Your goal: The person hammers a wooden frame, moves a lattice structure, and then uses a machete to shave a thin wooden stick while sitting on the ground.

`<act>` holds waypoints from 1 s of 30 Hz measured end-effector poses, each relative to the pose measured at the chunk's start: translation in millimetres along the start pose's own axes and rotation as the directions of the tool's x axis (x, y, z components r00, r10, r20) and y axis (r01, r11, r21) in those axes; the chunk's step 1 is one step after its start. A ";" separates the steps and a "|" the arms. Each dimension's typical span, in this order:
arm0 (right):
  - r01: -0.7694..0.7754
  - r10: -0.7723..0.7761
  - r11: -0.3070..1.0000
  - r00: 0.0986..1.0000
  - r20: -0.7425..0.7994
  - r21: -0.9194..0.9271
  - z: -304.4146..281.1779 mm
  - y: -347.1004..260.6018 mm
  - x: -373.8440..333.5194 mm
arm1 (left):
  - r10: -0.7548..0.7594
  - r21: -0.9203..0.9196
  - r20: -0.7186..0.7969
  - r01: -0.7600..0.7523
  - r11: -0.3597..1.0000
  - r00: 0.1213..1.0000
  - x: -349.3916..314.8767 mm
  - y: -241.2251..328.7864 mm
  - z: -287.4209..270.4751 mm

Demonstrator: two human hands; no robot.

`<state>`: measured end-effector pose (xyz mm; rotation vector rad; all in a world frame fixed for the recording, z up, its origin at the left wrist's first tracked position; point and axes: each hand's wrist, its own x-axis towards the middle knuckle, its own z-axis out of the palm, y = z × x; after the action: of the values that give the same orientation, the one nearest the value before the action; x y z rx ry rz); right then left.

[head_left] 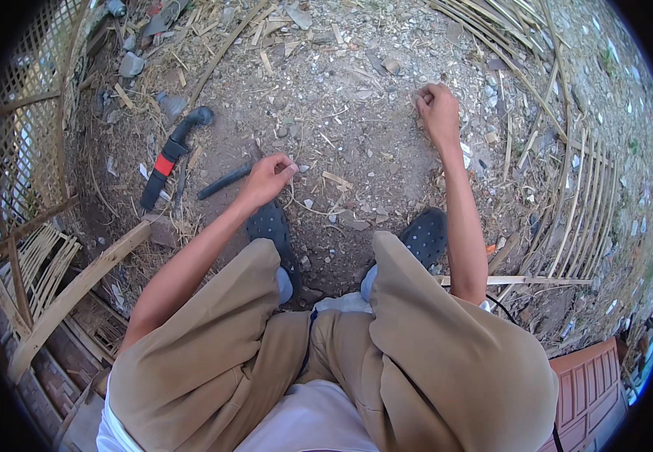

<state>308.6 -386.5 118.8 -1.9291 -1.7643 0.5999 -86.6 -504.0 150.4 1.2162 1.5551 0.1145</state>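
My left hand [269, 179] is above the dirt in front of my left shoe, its fingers curled into a pinch. A thin pale strip [292, 197] curves below its fingertips; I cannot tell whether it is held. Just under this hand lies a dark rod-like handle [223, 181], partly hidden by the hand. Farther left rests a black sheathed blade [164, 164] with a curved grip and a red band. My right hand [439, 114] reaches farther out on the right, fingers bent inward. Whatever its fingers may hold is hidden.
Wood chips and stones litter the ground [357, 113]. A wooden plank [78, 297] and a woven lattice panel [36, 128] stand at left. Bamboo strips [579, 203] lie at right, near a reddish-brown panel [586, 388]. My dark clogs [424, 235] are between my hands and knees.
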 end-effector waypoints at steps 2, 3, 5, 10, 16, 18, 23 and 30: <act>-0.046 0.046 0.992 0.999 0.005 0.122 -13.7 14.6 1.1 | 0.007 -0.015 -0.006 -0.007 1.000 1.000 -0.5 -2.0 2.6; -0.062 0.064 0.985 0.998 -0.005 0.161 -22.0 21.7 2.9 | 0.020 -0.032 -0.014 -0.020 0.999 1.000 -1.1 -3.9 3.0; -0.079 0.087 0.978 0.996 -0.035 0.194 -41.6 34.2 7.9 | 0.041 -0.044 -0.019 -0.042 0.998 0.999 0.3 -4.6 3.5; -0.053 0.057 0.986 0.998 -0.020 0.157 -52.6 12.8 30.6 | 0.061 -0.047 -0.036 -0.063 0.997 0.997 1.6 -19.1 -1.8; 0.097 -0.095 0.995 0.989 -0.118 0.016 -22.9 15.3 57.0 | 0.080 -0.044 -0.023 -0.081 0.996 0.997 7.1 -7.0 -0.5; 0.035 -0.033 0.999 0.997 -0.066 0.036 -22.2 28.2 44.5 | 0.065 0.003 -0.038 -0.065 0.998 0.997 4.1 -4.3 5.8; 0.007 -0.003 0.996 0.999 -0.045 0.087 -14.6 20.4 12.5 | 0.048 -0.026 -0.028 -0.049 0.998 0.998 -1.9 -15.7 5.2; 0.098 -0.094 0.993 0.994 -0.060 0.070 -7.8 2.7 3.4 | 0.029 -0.026 -0.023 -0.029 0.999 0.999 5.8 -15.0 1.1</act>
<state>315.7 -383.6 123.4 -1.7838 -1.7648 0.5623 -94.3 -507.3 136.6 1.2209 1.5512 0.1675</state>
